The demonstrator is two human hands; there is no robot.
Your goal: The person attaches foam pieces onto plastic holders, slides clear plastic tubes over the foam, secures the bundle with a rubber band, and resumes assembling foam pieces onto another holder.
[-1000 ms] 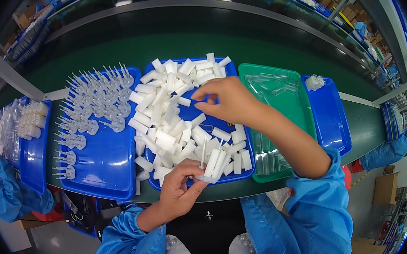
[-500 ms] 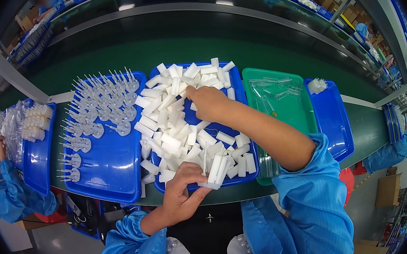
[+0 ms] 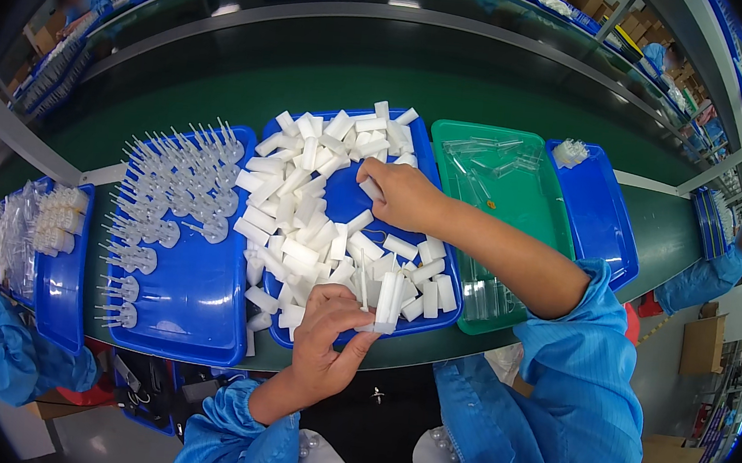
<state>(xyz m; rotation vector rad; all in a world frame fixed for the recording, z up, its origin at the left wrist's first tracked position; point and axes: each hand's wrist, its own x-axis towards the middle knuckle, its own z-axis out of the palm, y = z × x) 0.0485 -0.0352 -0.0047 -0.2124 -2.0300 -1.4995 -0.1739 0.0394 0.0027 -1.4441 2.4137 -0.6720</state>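
Near the front edge of the middle blue tray (image 3: 346, 195), my left hand (image 3: 327, 339) is closed on a clear plastic base (image 3: 379, 328) with upright pins. White foam-like cylinders (image 3: 390, 294) stand on part of that base, and a bare pin rises beside them. Above the tray, my right hand (image 3: 410, 200) pinches a single white cylinder (image 3: 372, 188) between thumb and fingers. Many loose white cylinders (image 3: 301, 211) are heaped around it in the tray, mostly to the left and at the back.
To the left, a blue tray (image 3: 190, 303) carries rows of clear pinned bases (image 3: 176, 173). On the right are a green tray (image 3: 551, 213) with clear tubes (image 3: 475, 175) and another blue tray (image 3: 608, 223) with a small white cluster. A green conveyor belt (image 3: 351, 69) runs behind.
My right hand has come away from the heap, slightly nearer and to the right, with a white cylinder now in its fingers. The left hand keeps the base at the tray's front.
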